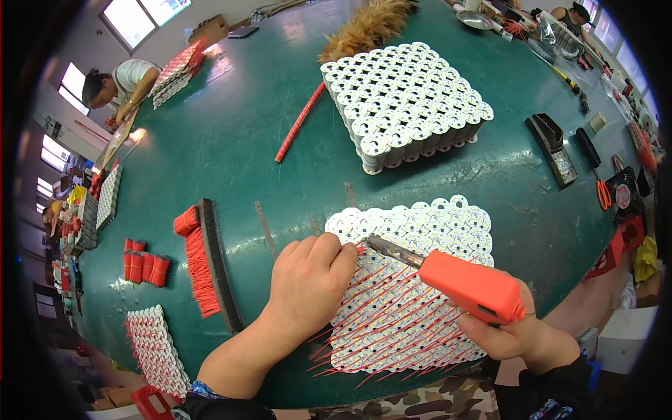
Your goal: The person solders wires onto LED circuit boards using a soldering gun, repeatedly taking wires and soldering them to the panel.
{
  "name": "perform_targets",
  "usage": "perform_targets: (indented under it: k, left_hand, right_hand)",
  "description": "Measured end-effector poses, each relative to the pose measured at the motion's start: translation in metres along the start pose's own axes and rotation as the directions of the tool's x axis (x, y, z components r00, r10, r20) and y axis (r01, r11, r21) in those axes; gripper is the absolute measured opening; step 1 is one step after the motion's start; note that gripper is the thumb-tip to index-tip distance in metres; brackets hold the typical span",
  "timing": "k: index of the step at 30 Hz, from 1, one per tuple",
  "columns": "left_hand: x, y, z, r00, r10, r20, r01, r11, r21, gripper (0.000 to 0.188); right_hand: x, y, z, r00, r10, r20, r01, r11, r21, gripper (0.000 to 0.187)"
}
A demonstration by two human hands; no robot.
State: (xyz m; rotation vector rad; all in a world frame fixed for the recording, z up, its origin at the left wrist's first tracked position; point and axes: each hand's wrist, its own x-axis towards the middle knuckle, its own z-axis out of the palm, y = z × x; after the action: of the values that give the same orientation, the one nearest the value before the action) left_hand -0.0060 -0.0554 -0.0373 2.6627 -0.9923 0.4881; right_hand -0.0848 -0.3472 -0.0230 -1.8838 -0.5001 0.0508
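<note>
A panel of joined white round LED circuit boards [413, 224] lies flat on the green table before me. Many thin red wires slant across its lower part and stick out past its near edge. My left hand [311, 276] is closed at the panel's left side, pinching a red wire [361, 248] whose end shows beyond the fingertips. My right hand [514, 336] grips a red soldering gun [469, 285] from the right. Its dark metal barrel points left, and the tip is close to the left fingertips, over the boards. Whether the tip touches the wire I cannot tell.
Left of the panel lie cut red wires [199, 273] along a dark bar [220, 266], and red wire bundles [145, 268]. A tall stack of white boards [413, 105], a feather duster [367, 28] and scissors [603, 192] lie farther off. A person [126, 84] works at far left.
</note>
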Motion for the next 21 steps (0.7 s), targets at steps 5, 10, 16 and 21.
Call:
perform_targets:
  k: [5, 10, 16, 21]
  left_hand:
    - [0.0012, 0.0011, -0.0015, 1.0, -0.006, 0.029, 0.005, 1.0, 0.02, 0.017]
    - [0.0005, 0.0018, -0.003, 0.999, -0.011, 0.043, 0.01, 1.0, 0.022, 0.016]
    - [0.0014, 0.0023, -0.0033, 0.998, -0.013, 0.056, 0.012, 1.0, 0.017, 0.016]
    - [0.001, 0.0023, -0.0037, 0.998, -0.017, 0.064, 0.015, 1.0, 0.026, 0.016]
  right_hand:
    - [-0.0006, 0.0016, 0.0029, 0.999, -0.026, -0.026, 0.025, 1.0, -0.016, 0.054]
    - [0.0016, -0.0043, -0.0002, 0.999, -0.04, -0.009, 0.039, 0.996, -0.077, 0.054]
    - [0.0011, -0.001, 0.0012, 0.999, -0.031, 0.008, 0.032, 0.997, -0.068, 0.054]
    - [0.0044, -0.0051, -0.0002, 0.999, -0.03, 0.041, 0.034, 0.996, -0.084, 0.057]
